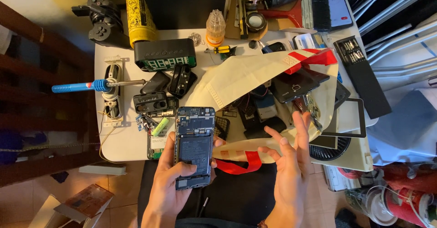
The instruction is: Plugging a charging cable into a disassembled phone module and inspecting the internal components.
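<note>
While the left hand (175, 182) gripped an opened smartphone (195, 147) with its back cover off, held over the lap at the near edge of the white table (119, 146), the right hand (287, 164) hung empty, fingers spread wide, just beside the cream cloth bag (248, 75) with red handles. Held by one hand only, the phone might have slipped; its bare battery and board could have been knocked. A soldering iron (86, 86) lay near loose parts. At the far edge stood a yellow printed can (139, 14) and a clear orange-capped bottle (215, 27).
</note>
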